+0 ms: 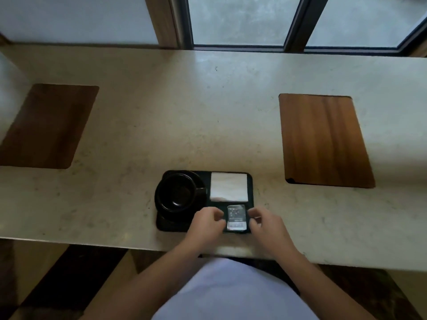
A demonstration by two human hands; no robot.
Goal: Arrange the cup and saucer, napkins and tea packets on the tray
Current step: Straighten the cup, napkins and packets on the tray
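**Tea packets flanked by both hands on the tray**

A black tray (250, 192) is seen low in the centre of the frame, set on the pale desk (208, 100) near its lower edge. On the tray's left half a black cup (176, 192) is seated on a black saucer (161, 213), the handle turned toward the right. In the tray's upper right corner a stack of white napkins (228, 187) is laid flat. Just below the napkins, in the lower right corner, the tea packets (236, 218) are lying on the tray.

The left hand (205, 224) is placed against the packets' left edge, the right hand (265, 224) against their right edge. The fingers (217, 212) of both hands are curled in loosely at the packets' sides; whether the packets are actually pinched cannot be told through the blur.

Two wooden boards are lying well apart from the tray: one (46, 125) at the left of the frame, one (323, 139) at the right.
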